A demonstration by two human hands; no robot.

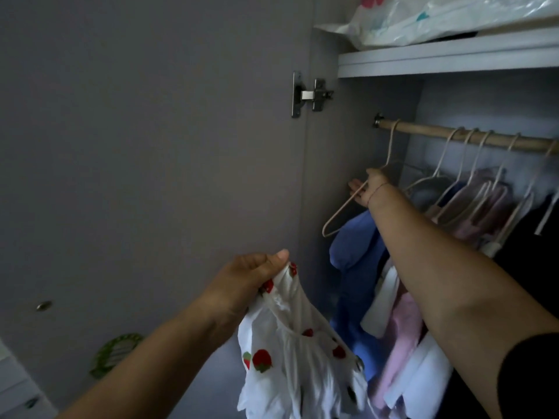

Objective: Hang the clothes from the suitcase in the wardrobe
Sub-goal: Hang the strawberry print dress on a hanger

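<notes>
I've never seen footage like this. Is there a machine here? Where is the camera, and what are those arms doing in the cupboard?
No machine here: these are a person's two bare arms, filmed by one wide-angle camera worn on the head, looking forward and down. The left hand grips a white garment printed with red strawberries. The right hand reaches into the open grey wardrobe and holds an empty pale wire hanger, whose hook sits over the wooden rail. Further along that rail hang more hangers with blue, pink and white clothes. Above is a grey shelf bearing a clear plastic bag.
</notes>
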